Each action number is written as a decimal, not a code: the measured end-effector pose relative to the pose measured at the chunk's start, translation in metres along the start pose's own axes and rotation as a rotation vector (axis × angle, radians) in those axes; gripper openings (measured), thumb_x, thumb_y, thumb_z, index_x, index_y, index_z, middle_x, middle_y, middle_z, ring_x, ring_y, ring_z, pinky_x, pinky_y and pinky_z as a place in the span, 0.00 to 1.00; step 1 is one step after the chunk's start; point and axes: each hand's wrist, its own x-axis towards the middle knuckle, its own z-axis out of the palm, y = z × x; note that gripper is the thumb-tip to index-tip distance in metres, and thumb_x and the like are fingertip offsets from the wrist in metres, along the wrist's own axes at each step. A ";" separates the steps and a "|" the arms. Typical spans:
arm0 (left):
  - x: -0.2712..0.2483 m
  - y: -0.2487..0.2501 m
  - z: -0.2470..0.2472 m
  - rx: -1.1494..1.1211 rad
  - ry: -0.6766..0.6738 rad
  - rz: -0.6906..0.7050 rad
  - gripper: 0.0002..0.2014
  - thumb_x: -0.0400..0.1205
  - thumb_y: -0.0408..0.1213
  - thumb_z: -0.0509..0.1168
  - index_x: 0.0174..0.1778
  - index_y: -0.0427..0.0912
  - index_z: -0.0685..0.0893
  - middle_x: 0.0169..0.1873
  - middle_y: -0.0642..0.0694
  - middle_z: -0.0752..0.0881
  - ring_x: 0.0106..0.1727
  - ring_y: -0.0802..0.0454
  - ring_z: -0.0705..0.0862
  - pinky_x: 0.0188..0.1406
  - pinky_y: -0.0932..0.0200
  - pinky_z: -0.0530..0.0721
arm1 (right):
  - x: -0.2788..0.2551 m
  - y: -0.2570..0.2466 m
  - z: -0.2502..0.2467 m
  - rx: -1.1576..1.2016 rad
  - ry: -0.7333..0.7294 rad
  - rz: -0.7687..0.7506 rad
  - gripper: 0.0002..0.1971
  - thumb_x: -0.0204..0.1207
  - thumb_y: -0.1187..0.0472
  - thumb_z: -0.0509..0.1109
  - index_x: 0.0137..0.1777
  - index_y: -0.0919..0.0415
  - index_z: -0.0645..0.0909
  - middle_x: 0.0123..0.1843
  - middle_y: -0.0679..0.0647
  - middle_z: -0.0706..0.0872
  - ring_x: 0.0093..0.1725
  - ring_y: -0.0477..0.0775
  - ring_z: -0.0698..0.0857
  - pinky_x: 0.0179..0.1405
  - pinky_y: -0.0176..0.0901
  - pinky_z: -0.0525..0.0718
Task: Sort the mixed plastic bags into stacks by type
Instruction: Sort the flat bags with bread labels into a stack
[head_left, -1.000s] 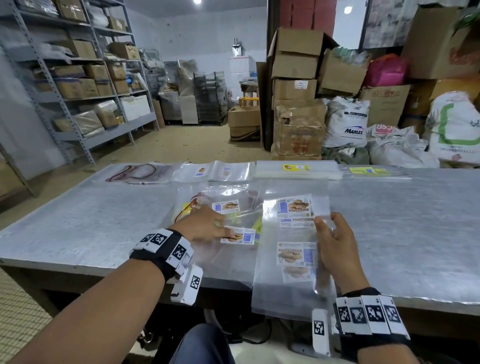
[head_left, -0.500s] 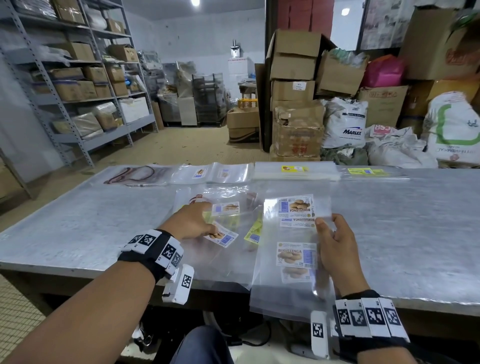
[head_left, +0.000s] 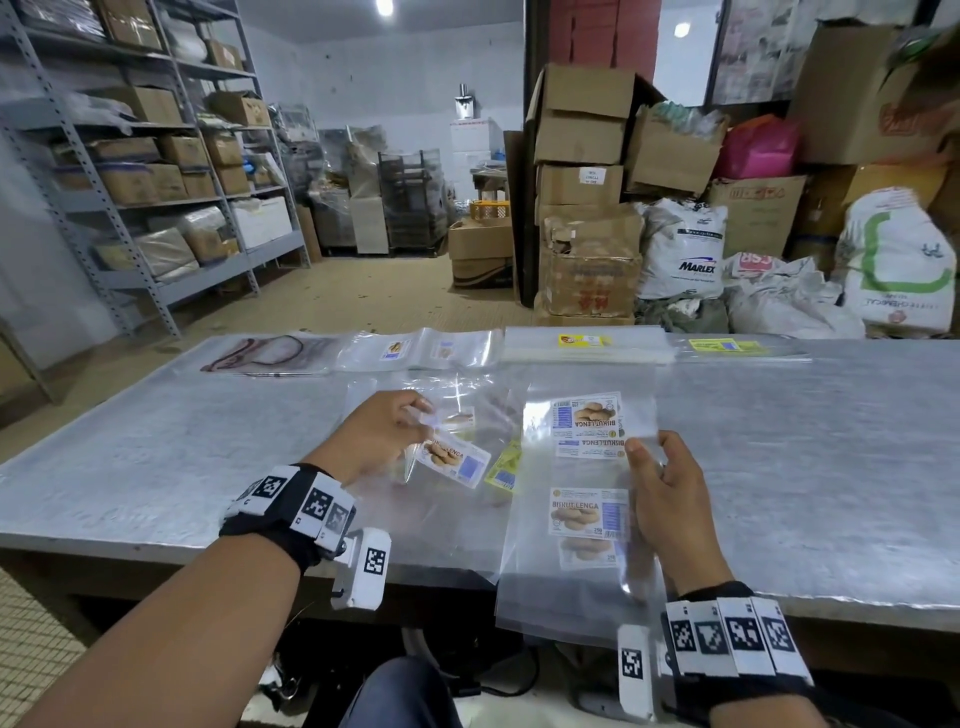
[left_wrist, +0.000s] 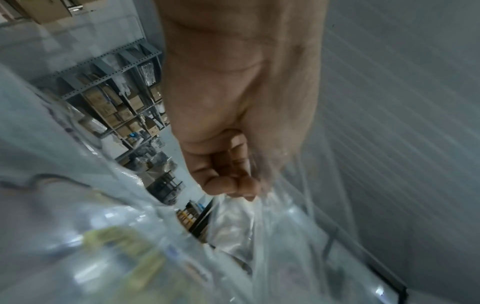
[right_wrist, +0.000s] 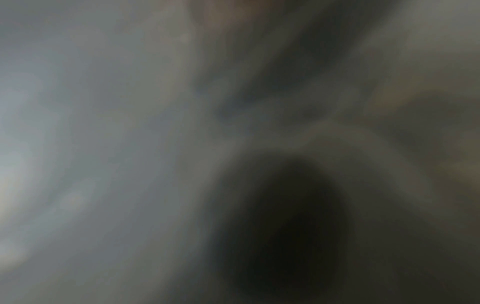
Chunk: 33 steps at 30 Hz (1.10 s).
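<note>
A heap of mixed clear bags (head_left: 467, 410) lies mid-table. My left hand (head_left: 387, 434) pinches one clear bag with a biscuit label (head_left: 453, 458) and holds it slightly above the heap. In the left wrist view, the fingers (left_wrist: 231, 185) are curled round crumpled clear plastic (left_wrist: 233, 236). My right hand (head_left: 660, 493) holds the right edge of a stack of clear "Biskut Lenga" bags (head_left: 587, 514), thumb on top. That stack overhangs the table's front edge. The right wrist view is dark and blurred.
Along the far side of the grey table (head_left: 805, 467) lie sorted stacks: red-printed bags (head_left: 265, 353), small-label bags (head_left: 415, 351), a yellow-label stack (head_left: 587, 343) and a yellow-green-label stack (head_left: 727, 347). Cartons and sacks stand behind; shelving is on the left.
My left hand has lifted the biscuit-label bag off the heap and drawn it up and to the left, and the label now tilts. My right hand has stayed on its stack.
</note>
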 end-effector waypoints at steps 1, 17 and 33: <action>-0.002 0.006 -0.003 -0.045 0.027 0.000 0.12 0.83 0.30 0.72 0.59 0.48 0.86 0.43 0.44 0.90 0.29 0.60 0.81 0.28 0.66 0.78 | 0.001 0.001 0.000 -0.003 -0.002 0.001 0.08 0.89 0.51 0.64 0.62 0.50 0.79 0.48 0.54 0.93 0.39 0.50 0.94 0.32 0.44 0.89; -0.016 0.107 0.065 -0.682 -0.047 0.242 0.30 0.87 0.28 0.67 0.78 0.66 0.74 0.48 0.28 0.87 0.41 0.44 0.84 0.36 0.54 0.82 | 0.008 0.007 0.001 -0.047 0.016 0.069 0.15 0.88 0.50 0.66 0.70 0.53 0.78 0.58 0.53 0.91 0.50 0.52 0.93 0.53 0.56 0.92; -0.041 0.036 0.150 -0.446 0.070 0.120 0.38 0.84 0.33 0.72 0.86 0.63 0.64 0.41 0.45 0.87 0.37 0.54 0.88 0.37 0.67 0.83 | -0.005 -0.006 -0.004 0.340 -0.068 0.038 0.15 0.87 0.51 0.69 0.56 0.65 0.76 0.53 0.70 0.90 0.52 0.78 0.90 0.49 0.69 0.89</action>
